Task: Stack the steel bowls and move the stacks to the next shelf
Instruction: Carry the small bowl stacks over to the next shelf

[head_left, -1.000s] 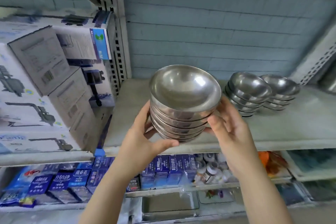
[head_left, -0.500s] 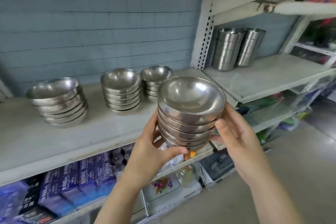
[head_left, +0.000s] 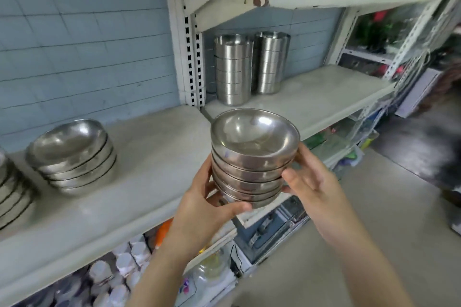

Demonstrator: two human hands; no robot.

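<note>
Steel bowl stack sits gripped between left hand and right hand, held in the air before the right-side shelf, near 2 steel cup stacks

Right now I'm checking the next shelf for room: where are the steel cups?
Two stacks of steel cups stand at the back left corner of the right-hand shelf, beside the slotted upright post.

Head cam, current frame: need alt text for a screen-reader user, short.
Two bare hands, left hand and right hand, hold a stack of steel bowls in front of a white shelf. Another bowl stack sits on it at left; two columns of steel cups stand on the next shelf to the right.
</note>
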